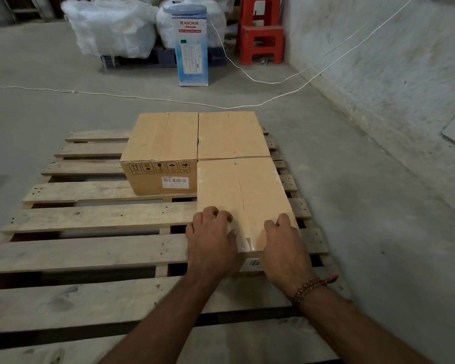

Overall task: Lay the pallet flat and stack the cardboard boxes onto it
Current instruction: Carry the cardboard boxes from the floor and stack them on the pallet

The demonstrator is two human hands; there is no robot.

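A wooden pallet [90,219] lies flat on the concrete floor. Three brown cardboard boxes sit on it. One box [163,143] stands at the far left with handling symbols and a barcode label on its front. A second box [231,135] stands beside it at the far right. The third box [242,195] sits in front of the second, touching it. My left hand [210,243] rests on this near box's front left corner, fingers curled over the top. My right hand [284,245] grips its front right corner.
A white cord [142,97] runs across the floor behind the pallet. Beyond it stand a tall blue and white carton [192,51], white sacks [113,27] and red plastic stools [260,35]. A rough wall [392,61] runs along the right.
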